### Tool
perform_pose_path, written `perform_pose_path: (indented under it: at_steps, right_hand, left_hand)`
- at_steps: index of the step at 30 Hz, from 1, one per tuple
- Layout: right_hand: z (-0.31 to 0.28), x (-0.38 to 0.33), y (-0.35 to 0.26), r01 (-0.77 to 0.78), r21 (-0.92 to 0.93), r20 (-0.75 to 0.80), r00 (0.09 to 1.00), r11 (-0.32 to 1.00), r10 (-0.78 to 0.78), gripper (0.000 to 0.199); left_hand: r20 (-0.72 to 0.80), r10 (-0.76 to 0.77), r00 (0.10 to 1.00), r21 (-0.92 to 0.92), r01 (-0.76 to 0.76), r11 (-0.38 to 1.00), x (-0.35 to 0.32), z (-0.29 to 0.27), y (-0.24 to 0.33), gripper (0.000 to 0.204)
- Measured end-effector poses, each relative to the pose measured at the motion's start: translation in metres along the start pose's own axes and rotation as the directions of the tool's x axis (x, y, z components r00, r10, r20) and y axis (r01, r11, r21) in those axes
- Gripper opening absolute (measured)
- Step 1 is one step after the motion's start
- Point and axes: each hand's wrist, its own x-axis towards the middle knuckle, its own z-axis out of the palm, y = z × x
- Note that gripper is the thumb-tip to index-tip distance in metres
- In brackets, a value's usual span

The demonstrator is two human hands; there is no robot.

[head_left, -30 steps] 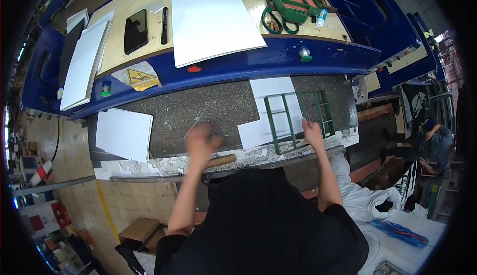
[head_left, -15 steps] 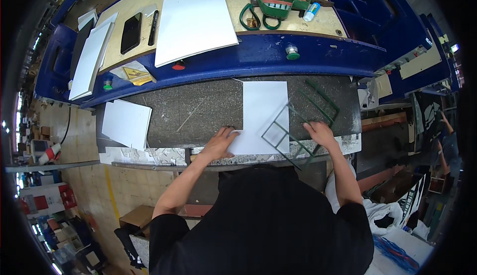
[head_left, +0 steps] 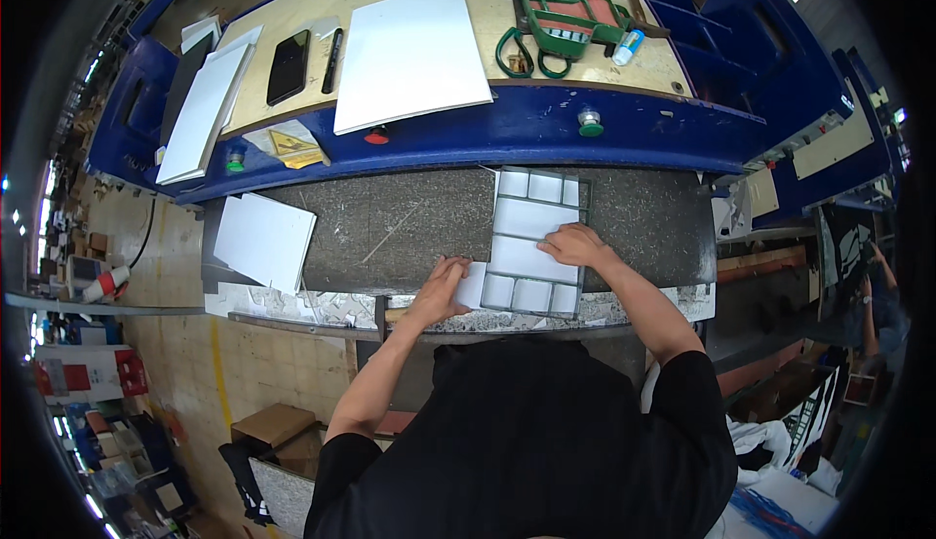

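Note:
A green grid frame (head_left: 534, 243) lies flat over a white sheet (head_left: 528, 217) on the dark speckled work surface (head_left: 390, 227). My right hand (head_left: 573, 244) rests on the middle of the frame, pressing it down. My left hand (head_left: 441, 286) lies flat on the sheet's near left corner, at the front edge of the surface, fingers spread. Neither hand grips anything.
A loose white sheet (head_left: 263, 240) lies at the left end of the surface. Behind, the blue bench (head_left: 624, 130) carries a large white board (head_left: 409, 57), stacked white boards (head_left: 200, 115), a phone (head_left: 289, 66), a pen (head_left: 331, 59) and green frames (head_left: 551, 13).
The green frame, tilted up beside the sheet half a second ago, now lies flat on it. My right hand moved onto the frame's middle; my left hand shifted right to the sheet's corner.

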Motion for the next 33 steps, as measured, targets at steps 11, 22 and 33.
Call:
perform_pose_path:
  at_steps: [11,22,33]
  right_hand:
    - [-0.001,0.007,-0.005,0.022,-0.035,-0.080,0.996,0.999,-0.025,0.044]
    - [0.006,0.025,0.010,0.069,0.248,-0.449,0.892,0.966,0.052,0.017]
    - [0.014,0.027,0.016,0.112,0.151,-0.515,0.857,0.982,-0.019,0.025]
  left_hand:
    - [-0.010,0.014,1.000,-0.003,-0.014,1.000,0.001,0.002,-0.005,0.060]
    - [0.008,-0.007,1.000,-0.037,0.007,0.999,0.042,-0.019,-0.015,0.063]
    - [0.068,0.029,0.997,0.155,-0.040,0.987,0.042,-0.016,-0.019,0.077]
